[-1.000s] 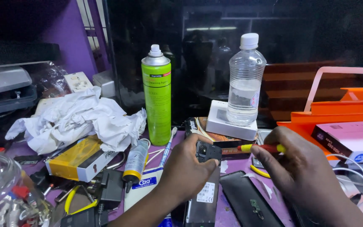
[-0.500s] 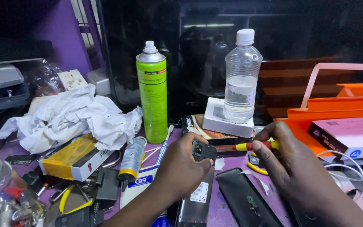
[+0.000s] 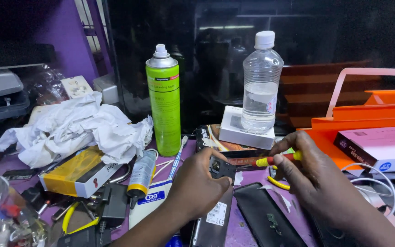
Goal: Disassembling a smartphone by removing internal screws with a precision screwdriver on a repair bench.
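Left hand (image 3: 197, 185) curled around the top end of a dark phone (image 3: 218, 201), which lies low centre on the purple counter (image 3: 248, 224). Right hand (image 3: 316, 178) pinches a red-and-yellow screwdriver (image 3: 270, 160), tip at the phone's upper edge. Black back cover (image 3: 264, 215) lies just right of the phone. Behind: green spray can (image 3: 163, 100), clear water bottle (image 3: 261, 82) standing on a white box (image 3: 245, 130). Crumpled white cloth (image 3: 74, 126) to the left, orange toolbox (image 3: 371, 123) to the right

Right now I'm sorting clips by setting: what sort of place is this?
Probably a phone repair bench: an opened dark handset, a red-and-yellow screwdriver and a green cleaning spray can on a cluttered purple worktop.
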